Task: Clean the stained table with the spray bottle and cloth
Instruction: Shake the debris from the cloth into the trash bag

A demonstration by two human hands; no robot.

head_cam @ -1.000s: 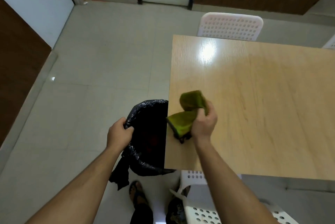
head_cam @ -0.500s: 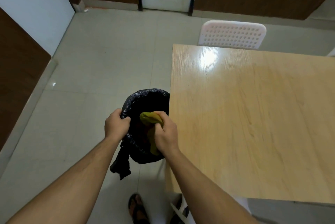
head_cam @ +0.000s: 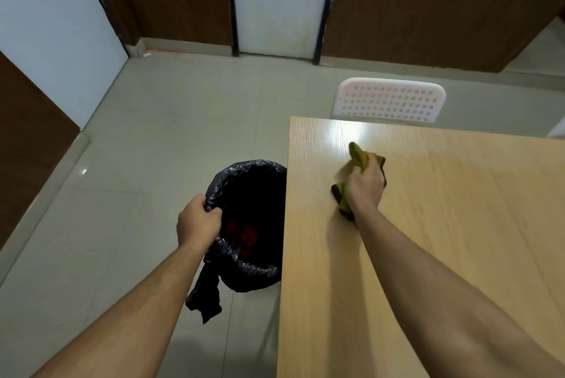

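Right hand [head_cam: 365, 186] grips the green cloth [head_cam: 359, 157], fingers curled round it, on the wooden table [head_cam: 443, 240] near its far-left corner. Left hand [head_cam: 197, 220] grips the rim of the black bin bag [head_cam: 247, 258] at 9 o'clock from the table's left edge. A white chair [head_cam: 388, 101] stands at 12 o'clock behind the table.
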